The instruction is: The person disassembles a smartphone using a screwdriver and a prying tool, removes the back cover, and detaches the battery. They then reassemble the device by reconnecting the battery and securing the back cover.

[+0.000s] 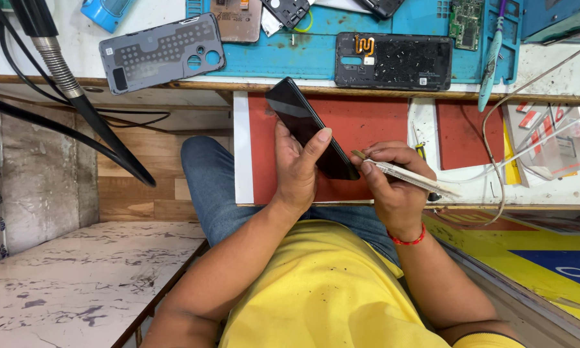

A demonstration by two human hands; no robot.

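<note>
Your surface [77, 51] carries a blue mat [315, 58] at twelve o'clock. Your left hand [299, 164] grips the black phone [306, 125] above your lap; your right hand [393, 183] pinches a thin pry tool [409, 177], tip at the phone's four o'clock edge. Prying seems underway; work steadily along the seam.

A white workbench [77, 58] runs across the top, edged in wood, with a blue mat [315, 58] lying on it. Below the bench's edge hangs a white drawer [444, 187] lined with red. Left of the drawer is a wood-panelled wall [141, 174], then a marbled slab [77, 283] lower down. Right of the drawer sits a yellow board [528, 258].
</note>
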